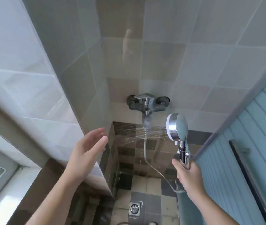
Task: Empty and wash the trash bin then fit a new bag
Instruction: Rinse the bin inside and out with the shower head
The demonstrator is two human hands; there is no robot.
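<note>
The right hand (189, 173) grips the handle of a shower head (177, 126), holding it upright with its face turned left. The left hand (87, 149) is raised with fingers straight and relaxed, palm facing the spray (134, 135) that shoots toward it. Below and between the hands lies the tiled floor with a drain (134, 208). A hose (147, 157) runs from under the right hand up to the tap (147, 103) on the wall beyond. The trash bin is out of view.
</note>
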